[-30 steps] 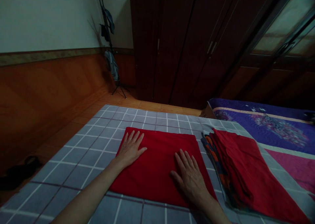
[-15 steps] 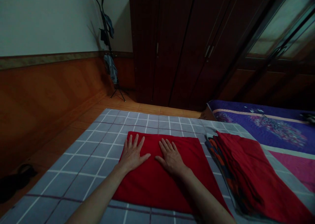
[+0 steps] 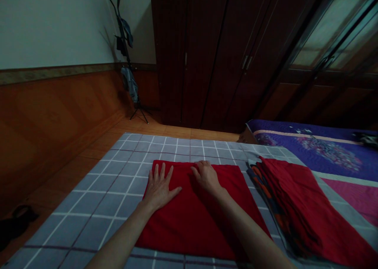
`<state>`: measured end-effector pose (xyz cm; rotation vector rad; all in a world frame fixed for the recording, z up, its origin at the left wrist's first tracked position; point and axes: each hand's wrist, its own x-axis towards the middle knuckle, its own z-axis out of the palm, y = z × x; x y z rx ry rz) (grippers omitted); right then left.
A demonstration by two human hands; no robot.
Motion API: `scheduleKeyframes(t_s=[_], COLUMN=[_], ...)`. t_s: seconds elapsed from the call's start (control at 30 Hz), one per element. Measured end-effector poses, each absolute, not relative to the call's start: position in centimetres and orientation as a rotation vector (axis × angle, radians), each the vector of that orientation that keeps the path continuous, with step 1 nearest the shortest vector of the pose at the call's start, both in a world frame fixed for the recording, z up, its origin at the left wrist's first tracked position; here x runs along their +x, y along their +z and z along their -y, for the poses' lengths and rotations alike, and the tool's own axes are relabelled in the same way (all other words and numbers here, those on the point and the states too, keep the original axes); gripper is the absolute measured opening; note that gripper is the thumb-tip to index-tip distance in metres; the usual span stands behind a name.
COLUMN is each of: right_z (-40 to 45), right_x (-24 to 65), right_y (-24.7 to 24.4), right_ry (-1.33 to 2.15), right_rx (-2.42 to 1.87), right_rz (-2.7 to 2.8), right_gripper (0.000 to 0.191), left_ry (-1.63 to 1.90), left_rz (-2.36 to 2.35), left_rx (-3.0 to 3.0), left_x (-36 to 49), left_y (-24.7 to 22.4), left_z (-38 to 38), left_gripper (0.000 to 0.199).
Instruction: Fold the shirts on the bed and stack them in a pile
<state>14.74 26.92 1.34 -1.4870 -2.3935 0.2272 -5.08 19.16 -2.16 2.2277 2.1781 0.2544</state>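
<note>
A folded red cloth (image 3: 189,217) lies flat on the grey checked bed sheet (image 3: 115,190). My left hand (image 3: 160,187) rests flat on its left part with fingers spread. At the middle of the cloth's far edge, my right hand (image 3: 206,176) has its fingers curled down and closed on the fabric; the fingertips are partly hidden. To the right lies a stack of folded clothes (image 3: 307,206), red on top with a dark and orange patterned piece below.
A purple flowered bedspread (image 3: 321,143) covers the surface at right. Beyond the bed stand a dark wooden wardrobe (image 3: 212,64) and a coat stand (image 3: 126,60) with hanging items. A black object (image 3: 17,223) sits on the floor at left.
My right hand has moved from lying flat on the cloth to its far edge, and its fingers have curled in. The left hand stays flat in place.
</note>
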Motion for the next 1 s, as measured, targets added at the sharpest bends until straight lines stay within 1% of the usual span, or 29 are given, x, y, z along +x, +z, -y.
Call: scheduleKeyframes(t_s=[0.17,0.33,0.53,0.77,0.83,1.0], right_z=[-29.8,-30.6,-31.9,-32.4,-32.4,-32.8], right_x=[14.0,13.7,14.5,14.8,14.8,15.2], right_y=[0.3,-1.6,-2.6,-3.0,-2.9,-2.7], right_ry=[0.284,0.382,0.510,0.749,0.832,1.013], right_rx=[-1.485,-1.454,-1.460,-1.257,-1.218,-1.137], right_rz=[2.260,2.142,1.878,1.704,1.617,1.400], right_gripper=[0.028,0.018,0.027,0.022,0.026,0.045], left_ry=[0.224,0.210,0.249,0.192,0.187,0.171], left_rz=[-2.188,-2.205,-2.203,-2.203,-2.203,-2.190], left_rx=[2.228,2.240,2.263,2.221,2.214,2.207], left_x=[-5.1,-5.1,-5.2,-5.1,-5.1,-5.1], left_y=[-2.2,-2.4,-2.9,-2.7,-2.6,-2.4], left_z=[-19.2,-19.2,-19.3,-19.4,-19.4,-19.4], left_gripper=[0.085,0.084,0.083,0.083,0.082,0.082])
